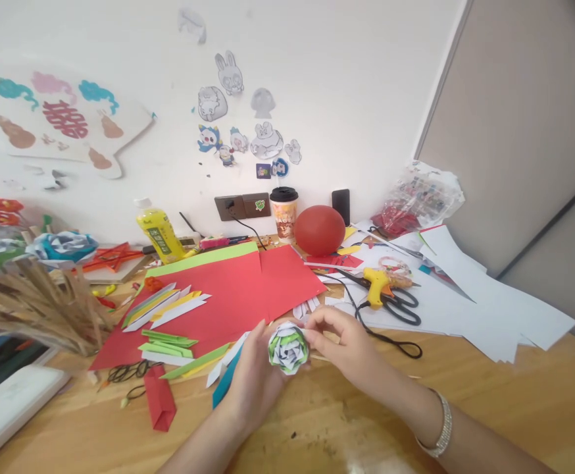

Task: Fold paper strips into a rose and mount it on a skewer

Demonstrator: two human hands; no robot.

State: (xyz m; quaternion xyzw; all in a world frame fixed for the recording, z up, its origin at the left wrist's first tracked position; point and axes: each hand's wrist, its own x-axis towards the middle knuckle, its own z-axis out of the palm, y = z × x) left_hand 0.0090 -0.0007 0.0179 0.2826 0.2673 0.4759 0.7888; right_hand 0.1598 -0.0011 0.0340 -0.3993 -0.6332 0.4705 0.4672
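Observation:
A white and green folded paper flower (288,349) sits in my left hand (256,375), whose fingers curl around its left side and underneath. My right hand (335,339) pinches the flower's upper right edge between thumb and forefinger. Left of the hands lie folded paper strips: white and teal ones (228,368) by my left wrist, and green ones (169,343) farther off. A folded red paper piece (160,398) rests at the lower left. Red paper sheets (228,303) spread out behind the hands.
A yellow glue gun (378,287) and black-handled scissors (402,307) lie to the right, beside white paper sheets (504,303). At the back stand a drink bottle (159,230), a lidded cup (284,214) and a red balloon (320,230). Wooden sticks (45,303) crowd the left.

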